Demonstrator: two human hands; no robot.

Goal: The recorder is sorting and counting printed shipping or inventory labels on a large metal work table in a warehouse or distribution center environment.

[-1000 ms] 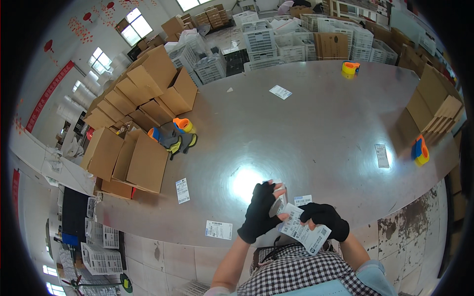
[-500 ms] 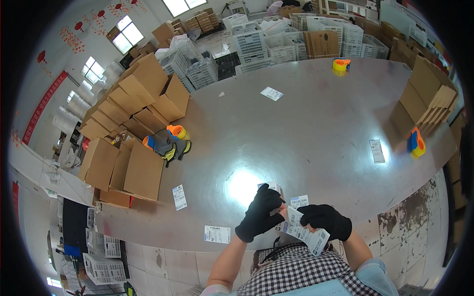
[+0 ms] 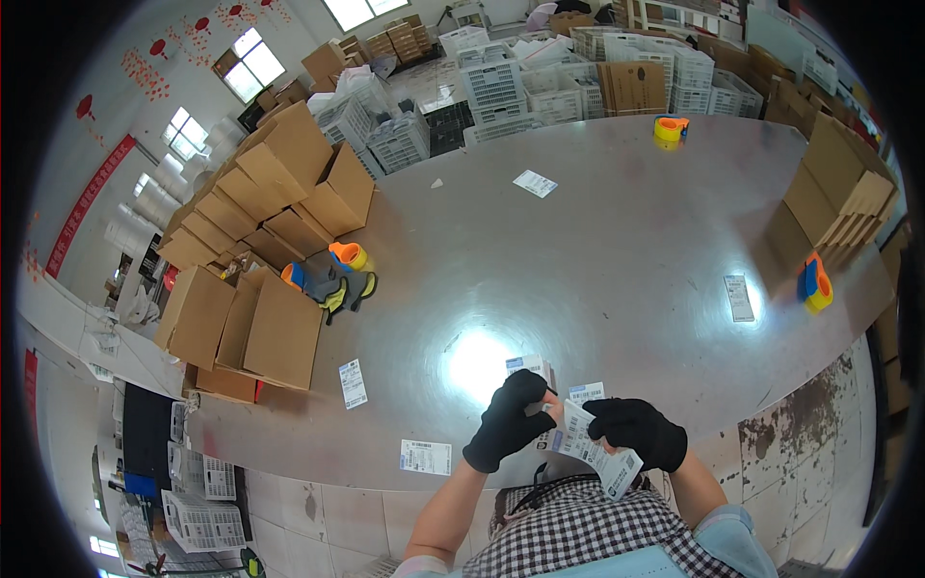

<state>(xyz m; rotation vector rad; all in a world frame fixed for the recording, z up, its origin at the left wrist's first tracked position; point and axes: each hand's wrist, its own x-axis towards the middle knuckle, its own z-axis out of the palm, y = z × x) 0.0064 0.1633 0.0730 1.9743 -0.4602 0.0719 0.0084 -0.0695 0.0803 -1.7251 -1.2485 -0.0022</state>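
Both my hands wear black gloves and sit close together at the near edge of a large grey metal table [image 3: 597, 241]. My left hand [image 3: 508, 421] and my right hand [image 3: 636, 431] both grip a strip of white printed labels [image 3: 590, 446] that hangs down toward my checked shirt. Two more white labels lie on the table just beyond my fingers, one [image 3: 530, 365] partly under my left hand and one [image 3: 586, 391] between my hands.
Open cardboard boxes [image 3: 255, 328] and a stack of flat ones [image 3: 279, 183] fill the table's left side. Tape dispensers [image 3: 349, 256] [image 3: 669, 128] [image 3: 814, 282], loose labels [image 3: 353, 382] [image 3: 426, 456] [image 3: 739, 297], flat cartons [image 3: 848, 197] at right, plastic crates [image 3: 491, 87] beyond.
My hands have stayed together on the label strip and shifted it slightly; the view has tilted a little, so the table looks moved down and left.
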